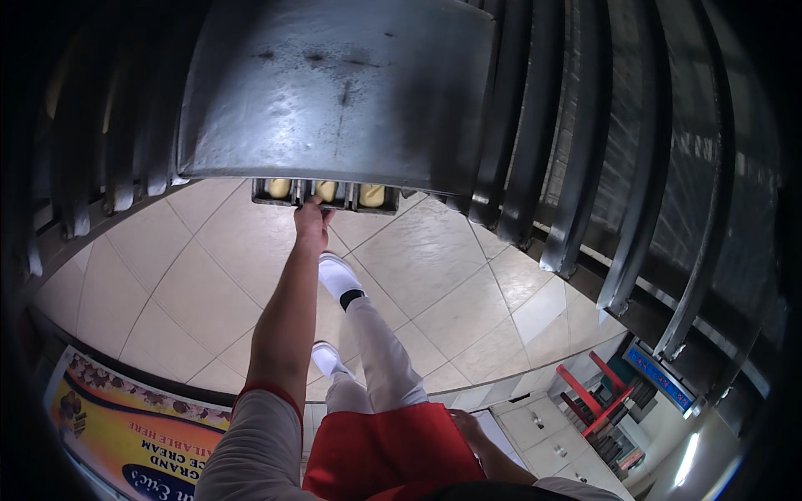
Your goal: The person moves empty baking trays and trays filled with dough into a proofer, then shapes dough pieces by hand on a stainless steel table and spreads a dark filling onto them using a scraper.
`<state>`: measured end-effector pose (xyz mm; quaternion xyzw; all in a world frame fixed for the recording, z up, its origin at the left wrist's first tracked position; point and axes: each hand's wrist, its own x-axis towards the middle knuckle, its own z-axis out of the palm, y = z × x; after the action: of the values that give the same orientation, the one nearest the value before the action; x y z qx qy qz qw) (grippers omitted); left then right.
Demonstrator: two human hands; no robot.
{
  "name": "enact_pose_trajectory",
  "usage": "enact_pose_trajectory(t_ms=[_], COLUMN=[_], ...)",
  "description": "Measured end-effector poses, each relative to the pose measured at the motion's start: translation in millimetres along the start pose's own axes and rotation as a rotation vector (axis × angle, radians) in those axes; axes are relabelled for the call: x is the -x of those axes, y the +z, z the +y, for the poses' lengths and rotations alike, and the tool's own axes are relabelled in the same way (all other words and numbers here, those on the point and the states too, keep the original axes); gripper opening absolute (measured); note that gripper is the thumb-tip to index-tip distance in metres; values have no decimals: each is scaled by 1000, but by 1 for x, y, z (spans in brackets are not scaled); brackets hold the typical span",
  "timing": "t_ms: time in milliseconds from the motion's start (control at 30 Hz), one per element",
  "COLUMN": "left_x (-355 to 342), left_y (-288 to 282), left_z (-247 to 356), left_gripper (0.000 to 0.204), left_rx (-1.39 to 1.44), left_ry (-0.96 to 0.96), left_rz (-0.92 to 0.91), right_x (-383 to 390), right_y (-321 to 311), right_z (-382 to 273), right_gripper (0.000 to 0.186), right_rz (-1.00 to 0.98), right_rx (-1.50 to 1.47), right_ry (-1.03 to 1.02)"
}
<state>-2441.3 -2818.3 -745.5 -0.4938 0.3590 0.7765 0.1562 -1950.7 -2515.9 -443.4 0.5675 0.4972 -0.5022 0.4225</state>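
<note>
My left hand (pixel 314 219) reaches forward and grips the near edge of a set of joined metal loaf pans (pixel 298 194) at the centre. In the pans lie pale yellow dough pieces (pixel 371 195). The pans stick out from under a flat dark metal sheet (pixel 334 92), which hides their far part. My right hand (pixel 464 427) hangs low by my hip, against the red garment; its fingers cannot be made out.
Metal rack rails (pixel 572 150) run down both sides. My white-shod feet (pixel 338 275) stand on tiles (pixel 434 292). A yellow printed banner (pixel 134 426) is lower left; a cabinet (pixel 535 442), red frame (pixel 589 376) and blue sign (pixel 656 376) are lower right.
</note>
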Motion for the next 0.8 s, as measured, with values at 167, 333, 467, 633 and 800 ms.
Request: enact_pose_trajectory(t_ms=[167, 333, 467, 633, 800], left_x=[-4, -17, 13, 106, 262], left_y=[52, 62, 12, -163, -351], left_z=[15, 42, 51, 16, -4], left_gripper=[17, 27, 49, 65, 34], left_rx=[56, -169, -272, -494, -692], left_ry=[36, 177, 105, 24, -98], left_rz=[-165, -268, -206, -96, 102], right_x=[-2, -23, -58, -41, -26], right_y=[12, 16, 48, 190, 291], right_z=[-7, -30, -88, -270, -420], right_gripper=[37, 36, 30, 45, 56], right_rz=[55, 136, 175, -327, -579], right_rx=[1, 172, 216, -125, -849], right_ry=[40, -80, -381, -781, -690])
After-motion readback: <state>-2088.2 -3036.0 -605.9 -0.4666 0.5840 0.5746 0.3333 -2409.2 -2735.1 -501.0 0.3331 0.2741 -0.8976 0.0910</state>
